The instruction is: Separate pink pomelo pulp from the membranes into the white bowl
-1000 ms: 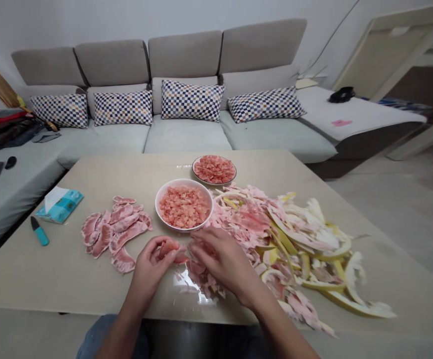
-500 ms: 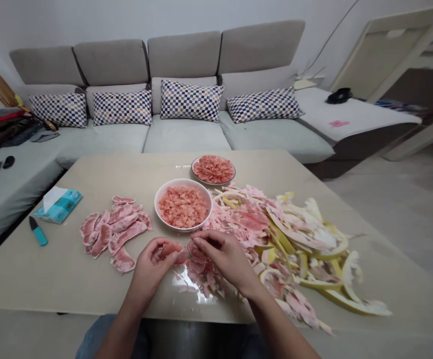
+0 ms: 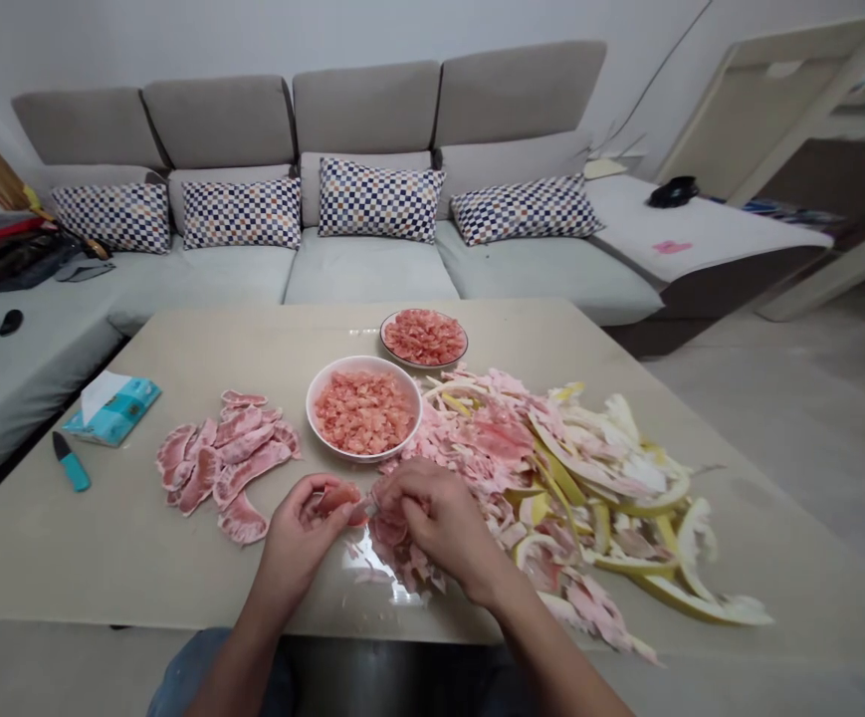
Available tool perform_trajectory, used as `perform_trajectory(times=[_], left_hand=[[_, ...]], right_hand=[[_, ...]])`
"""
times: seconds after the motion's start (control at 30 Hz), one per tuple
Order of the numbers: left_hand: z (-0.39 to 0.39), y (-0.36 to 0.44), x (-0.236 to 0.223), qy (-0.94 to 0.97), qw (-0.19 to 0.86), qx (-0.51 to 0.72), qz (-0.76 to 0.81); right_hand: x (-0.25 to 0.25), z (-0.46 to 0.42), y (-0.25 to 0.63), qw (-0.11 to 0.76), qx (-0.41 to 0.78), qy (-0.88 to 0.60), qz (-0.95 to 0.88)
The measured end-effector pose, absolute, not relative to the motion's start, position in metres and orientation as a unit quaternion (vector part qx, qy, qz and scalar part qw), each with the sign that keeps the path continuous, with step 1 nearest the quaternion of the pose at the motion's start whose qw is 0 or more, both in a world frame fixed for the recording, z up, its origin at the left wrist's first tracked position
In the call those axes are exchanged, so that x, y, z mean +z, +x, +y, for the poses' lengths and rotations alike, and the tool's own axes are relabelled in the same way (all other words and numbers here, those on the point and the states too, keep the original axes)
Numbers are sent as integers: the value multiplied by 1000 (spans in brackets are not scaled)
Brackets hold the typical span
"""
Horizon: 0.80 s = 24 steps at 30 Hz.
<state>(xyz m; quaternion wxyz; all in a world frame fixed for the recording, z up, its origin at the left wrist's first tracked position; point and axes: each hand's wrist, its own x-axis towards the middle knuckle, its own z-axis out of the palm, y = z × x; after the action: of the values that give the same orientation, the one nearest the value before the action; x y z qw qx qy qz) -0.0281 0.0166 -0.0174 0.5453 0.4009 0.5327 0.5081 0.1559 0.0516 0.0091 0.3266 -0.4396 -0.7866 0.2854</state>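
My left hand (image 3: 298,543) is closed around a pink pomelo segment (image 3: 338,496), held just above the table in front of the bowl. Close to its right, my right hand (image 3: 443,513) pinches a pale strip of membrane (image 3: 369,505) at the segment's end. Under the right hand lie torn membrane scraps (image 3: 409,563). A white bowl (image 3: 313,423) of peeled pomelo flesh (image 3: 364,413) stands beyond both hands. To the left is a pile of unpeeled pomelo segments (image 3: 242,448). My right fingertips are partly hidden by the hand itself.
A big heap of pomelo rind (image 3: 611,498) and membrane covers the table's right side. Behind the bowl stands a dark-rimmed plate (image 3: 465,351) of flesh. On the left lie a tissue pack (image 3: 114,408) and a teal-handled knife (image 3: 72,463). A sofa (image 3: 372,269) runs behind the table.
My right hand has turned, its fingers curling in more by the segment. My left hand keeps its hold on the segment. The whole view has shifted very slightly.
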Motion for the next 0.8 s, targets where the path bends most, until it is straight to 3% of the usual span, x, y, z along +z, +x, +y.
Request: perform_trajectory(times=[0.17,0.53,0.8], left_hand=[[17,-26,-22,406,531,529,522],[15,-22,-15,441,545,488,519],[15,-25,-18,422,558,489,521]], right_hand=[[9,50,149,320,294,-431,-791],[3,53,145,423,411,-410,-696],[3,53,143,403,439,-444,-669]])
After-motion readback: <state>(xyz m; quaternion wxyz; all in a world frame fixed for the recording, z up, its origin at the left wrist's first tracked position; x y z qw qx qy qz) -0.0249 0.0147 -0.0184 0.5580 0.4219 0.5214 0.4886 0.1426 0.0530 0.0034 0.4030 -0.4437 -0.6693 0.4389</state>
